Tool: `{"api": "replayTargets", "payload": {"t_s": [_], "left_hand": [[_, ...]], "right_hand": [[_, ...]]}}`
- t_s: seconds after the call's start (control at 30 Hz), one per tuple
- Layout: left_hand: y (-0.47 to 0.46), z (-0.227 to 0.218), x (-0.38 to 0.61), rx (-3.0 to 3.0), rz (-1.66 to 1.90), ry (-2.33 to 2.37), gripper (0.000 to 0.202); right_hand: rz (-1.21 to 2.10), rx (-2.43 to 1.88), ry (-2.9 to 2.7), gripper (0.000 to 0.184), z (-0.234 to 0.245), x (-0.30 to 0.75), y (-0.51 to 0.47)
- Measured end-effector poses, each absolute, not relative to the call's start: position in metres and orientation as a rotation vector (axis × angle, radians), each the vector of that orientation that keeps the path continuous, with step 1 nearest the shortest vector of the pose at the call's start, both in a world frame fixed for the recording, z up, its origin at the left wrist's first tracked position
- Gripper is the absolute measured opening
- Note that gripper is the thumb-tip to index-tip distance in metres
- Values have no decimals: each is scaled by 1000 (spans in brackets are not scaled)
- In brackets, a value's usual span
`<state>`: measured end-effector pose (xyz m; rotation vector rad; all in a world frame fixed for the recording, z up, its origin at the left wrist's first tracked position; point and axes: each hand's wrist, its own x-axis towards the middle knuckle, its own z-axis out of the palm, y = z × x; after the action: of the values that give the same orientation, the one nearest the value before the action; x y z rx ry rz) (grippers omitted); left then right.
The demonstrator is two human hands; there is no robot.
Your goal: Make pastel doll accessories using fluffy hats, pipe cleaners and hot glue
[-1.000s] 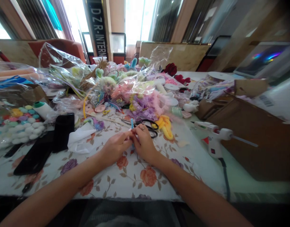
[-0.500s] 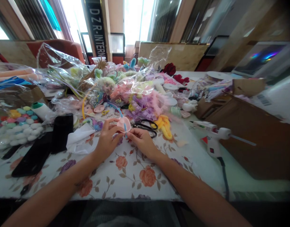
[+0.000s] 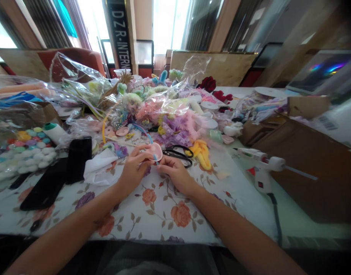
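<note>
My left hand (image 3: 134, 169) is closed on a small pink ear-shaped piece (image 3: 156, 151) that sits against a thin blue headband (image 3: 146, 133). The band arcs up and back toward the pile of craft goods. My right hand (image 3: 175, 171) pinches the band's lower end just under the pink piece. Both hands rest low over the floral tablecloth (image 3: 160, 208), fingertips nearly touching. Black scissors (image 3: 178, 152) lie just behind my right hand.
A white glue gun (image 3: 261, 166) with its cord lies to the right, beside a brown cardboard box (image 3: 312, 168). Two black phones (image 3: 78, 158) and a bag of pastel pompoms (image 3: 23, 152) lie to the left. Bagged flowers, ribbons and a yellow bow (image 3: 202, 152) crowd the back.
A second ago both hands pinched the blue band's end together. Since then my left hand has taken up the pink piece and holds it against the band; the view drifted slightly.
</note>
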<state>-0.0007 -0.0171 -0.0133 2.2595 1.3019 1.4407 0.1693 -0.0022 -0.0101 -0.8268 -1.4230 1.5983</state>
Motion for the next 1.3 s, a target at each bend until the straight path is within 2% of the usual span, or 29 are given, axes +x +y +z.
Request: {"api": "replayTargets", "payload": {"t_s": [0.1, 0.2, 0.27, 0.37, 0.53, 0.7, 0.8, 0.97, 1.3], "left_hand": [[-24, -1, -12, 2449, 1277, 1523, 35], [-44, 12, -41, 2447, 1243, 2079, 58], [-62, 14, -67, 2204, 1207, 2533, 66], [-86, 7, -104, 1665, 886, 2988, 80], [-98, -6, -126, 1369, 512, 2965, 87], [-83, 3, -118, 1642, 645, 3035, 76], [-67, 10, -116, 1593, 492, 3051, 73], [-44, 14, -116, 1332, 248, 3081, 76], [-7, 21, -117, 1300, 255, 3068, 87]], "right_hand": [[1536, -911, -1364, 24, -16, 169, 0], [1483, -999, -1310, 21, -21, 168, 3], [1469, -1019, -1306, 23, -22, 168, 4], [1462, -1018, -1320, 24, -22, 168, 4], [1448, -1026, -1340, 23, -22, 169, 2], [1447, -1020, -1347, 23, -24, 169, 3], [1447, -1018, -1352, 23, -24, 169, 3], [1437, -1033, -1365, 23, -23, 169, 3], [1422, -1039, -1379, 24, -22, 168, 2]]}}
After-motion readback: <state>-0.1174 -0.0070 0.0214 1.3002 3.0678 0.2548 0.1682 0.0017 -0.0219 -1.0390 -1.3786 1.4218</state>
